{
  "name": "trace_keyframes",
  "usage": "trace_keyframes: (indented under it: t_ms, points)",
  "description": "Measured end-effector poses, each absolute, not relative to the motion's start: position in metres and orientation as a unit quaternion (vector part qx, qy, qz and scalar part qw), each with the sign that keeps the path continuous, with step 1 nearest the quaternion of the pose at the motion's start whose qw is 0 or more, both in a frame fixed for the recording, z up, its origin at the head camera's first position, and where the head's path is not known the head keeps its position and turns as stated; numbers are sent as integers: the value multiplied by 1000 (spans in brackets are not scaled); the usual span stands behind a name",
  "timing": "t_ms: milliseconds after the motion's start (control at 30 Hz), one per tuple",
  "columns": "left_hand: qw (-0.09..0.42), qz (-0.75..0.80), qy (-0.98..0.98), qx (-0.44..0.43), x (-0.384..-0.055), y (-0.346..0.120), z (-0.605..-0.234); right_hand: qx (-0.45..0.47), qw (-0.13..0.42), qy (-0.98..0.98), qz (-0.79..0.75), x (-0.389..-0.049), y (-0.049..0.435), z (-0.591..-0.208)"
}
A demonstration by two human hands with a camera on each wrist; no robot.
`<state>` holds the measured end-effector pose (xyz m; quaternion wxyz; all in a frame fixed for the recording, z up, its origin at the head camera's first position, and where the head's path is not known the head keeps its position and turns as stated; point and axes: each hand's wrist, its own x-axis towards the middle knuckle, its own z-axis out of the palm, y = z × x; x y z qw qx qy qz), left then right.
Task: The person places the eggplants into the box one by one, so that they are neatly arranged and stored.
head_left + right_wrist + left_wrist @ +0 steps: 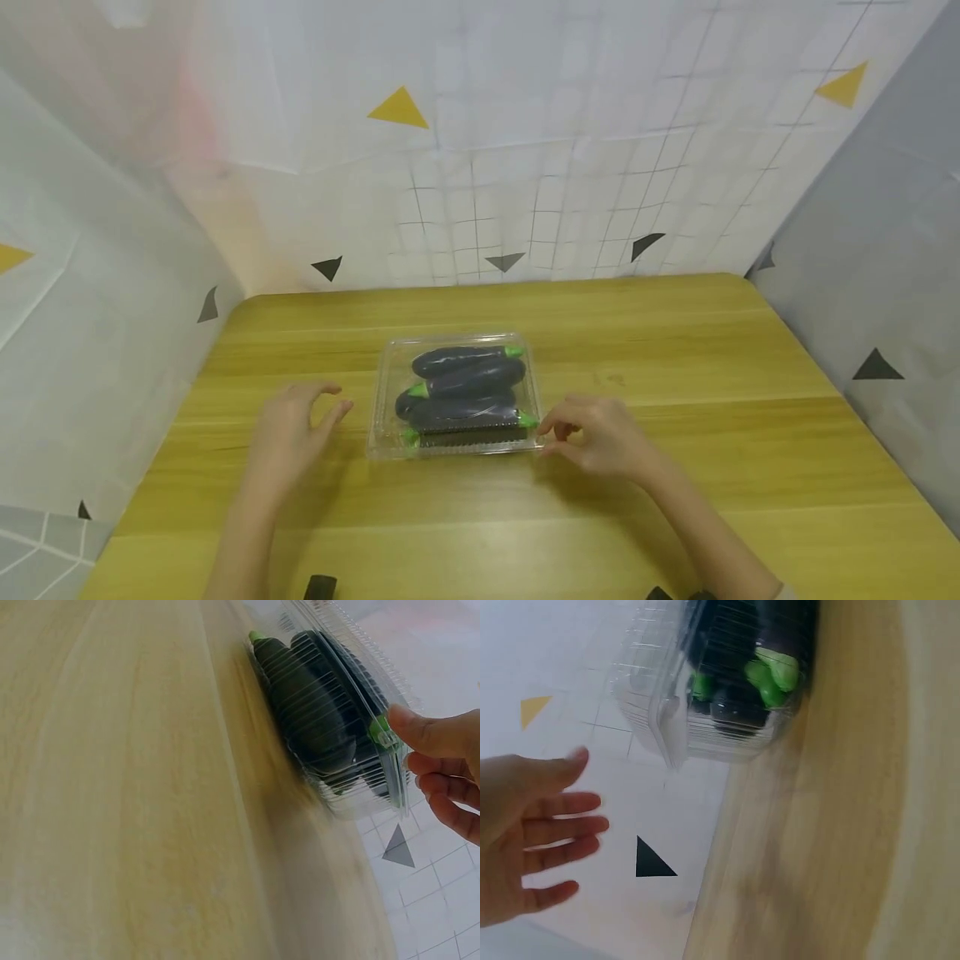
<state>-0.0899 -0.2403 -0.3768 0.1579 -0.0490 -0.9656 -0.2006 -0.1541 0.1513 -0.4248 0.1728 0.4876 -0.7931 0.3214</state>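
A clear plastic clamshell box (384,427) lies on the wooden table, its lid down over the base. Several dark eggplants (474,378) with green caps show through the plastic, stacked lengthwise. My right hand (596,435) is at the box's near right corner; thumb and forefinger pinch the rim there, the other fingers curled beneath. To the left of the box, apart from it, my left hand (291,423) hovers with fingers spread and relaxed, holding nothing. The left wrist view shows those loose fingers (562,825) well away from the clear rim.
The wooden table (465,517) extends around the box on all sides. White sheeting (510,125) with grid lines and triangles rises behind its far edge, with more sheeting at the left and right. Small black objects (321,587) show at the bottom edge.
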Motion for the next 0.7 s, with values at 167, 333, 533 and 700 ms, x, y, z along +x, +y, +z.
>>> trace_keyframes:
  t_ms: [167,333,533,700]
  points:
    - [64,-201,-977,-31,-104,-248,-375,482,164,-802,312,-156,152,-423]
    - [24,-221,-974,-37,-127,-261,-386,471,154,-811,311,-160,156,-422]
    - [5,-243,-970,-24,-155,-276,-399,440,139,-838,292,-165,164,-417]
    - [-4,-197,-980,-12,-171,-280,-414,400,106,-866,280,-169,173,-412]
